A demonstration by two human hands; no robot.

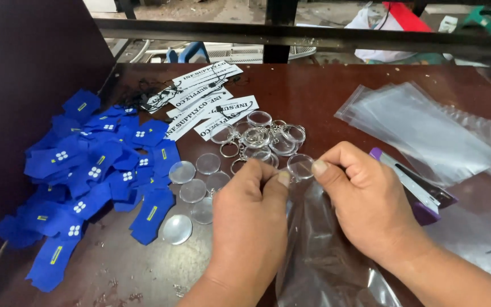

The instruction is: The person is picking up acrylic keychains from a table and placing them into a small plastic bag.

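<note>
Far to my left on the dark brown table [336,91] lies a heap of blue felt pieces [95,170], some with white dots, some with a small yellow bar. Just right of them sit loose clear round discs [191,190], lying flat and mostly apart from each other. Behind these, white printed tags [203,99] with black strings fan out near the table's far edge, and beside them is a cluster of clear round keychains [259,139] with metal rings.

My left hand [251,227] comes next, its fingers pinched narrow on the edge of a clear round keychain piece [300,166]. My right hand [367,199] pinches the same piece from the other side, thumb on top, so it is held between both hands just above the table. Under my hands lies a crumpled clear plastic bag [319,256]. Right of my right hand rests a purple stapler [419,190], and beyond it a stack of flat clear plastic bags [427,128].
</note>
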